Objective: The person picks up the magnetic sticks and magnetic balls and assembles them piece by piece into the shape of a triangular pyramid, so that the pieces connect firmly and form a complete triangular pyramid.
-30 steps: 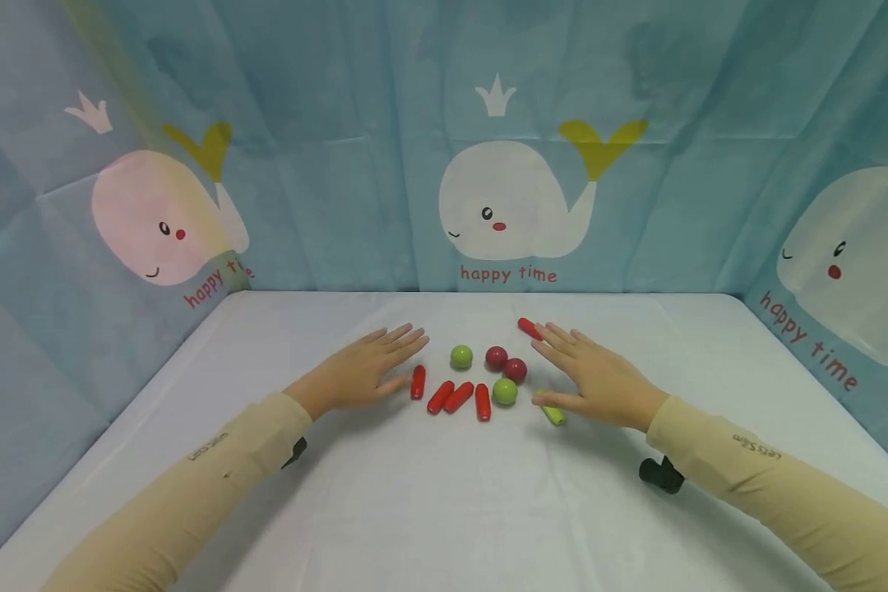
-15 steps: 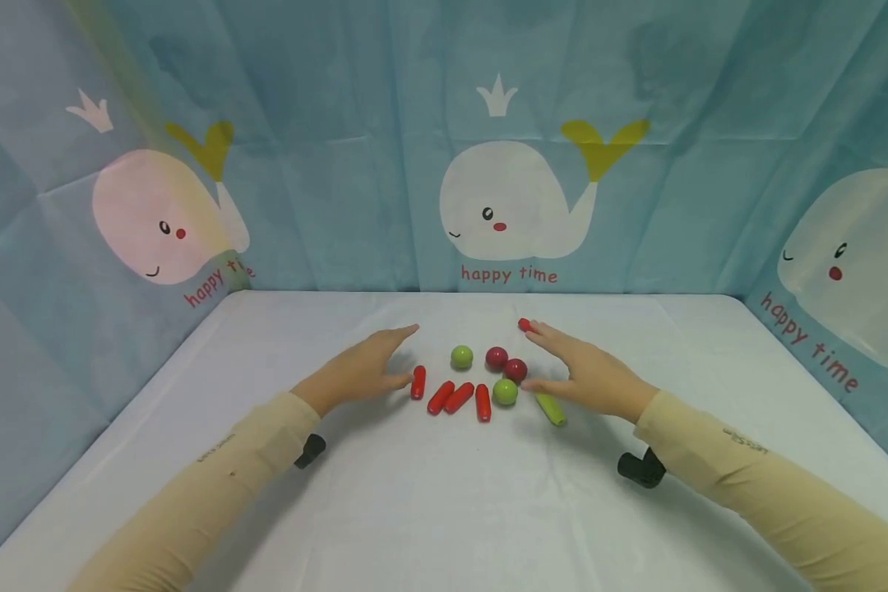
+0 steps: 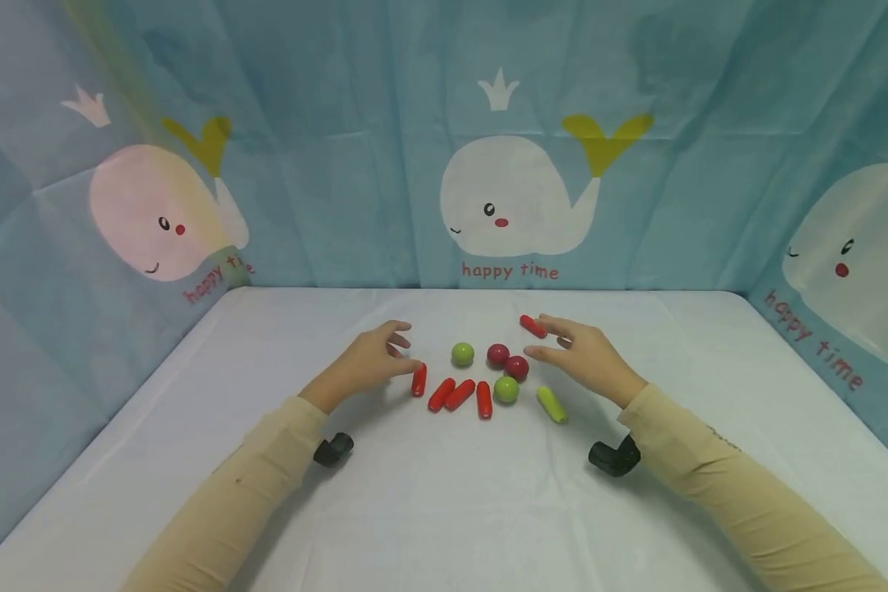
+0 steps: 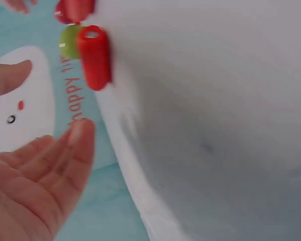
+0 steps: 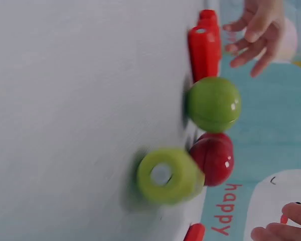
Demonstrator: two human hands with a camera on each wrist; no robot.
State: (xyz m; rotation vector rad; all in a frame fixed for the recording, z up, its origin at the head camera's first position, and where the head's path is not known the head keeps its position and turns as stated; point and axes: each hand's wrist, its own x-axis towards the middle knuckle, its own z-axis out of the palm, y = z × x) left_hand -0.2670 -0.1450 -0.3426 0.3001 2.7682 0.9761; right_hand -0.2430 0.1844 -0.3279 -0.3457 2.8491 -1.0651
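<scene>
My left hand (image 3: 370, 358) hovers at the left, its fingers loosely bent and holding nothing. Its thumb tip overlaps the top of the leftmost red stubby stick (image 3: 418, 381) in the head view; in the left wrist view a gap separates the hand from the near red stick (image 4: 94, 60). My right hand (image 3: 590, 355) is held over the right side, thumb and fingers apart. Its fingertips are beside the far red stick (image 3: 532, 326); contact cannot be told. The green stubby stick (image 3: 551, 404) lies below this hand. A dark red ball (image 3: 516, 367) is left of its thumb.
Between the hands lie another dark red ball (image 3: 497, 355), two green balls (image 3: 462, 353) and more red sticks (image 3: 460, 395). They rest on a white cloth-covered table (image 3: 444, 510). A blue curtain (image 3: 340, 205) with whale prints borders the back and sides.
Both hands have gone from spread flat to loosely bent and turned on their sides. The right hand has shifted slightly left and away, uncovering the green stick. The balls and sticks have stayed put.
</scene>
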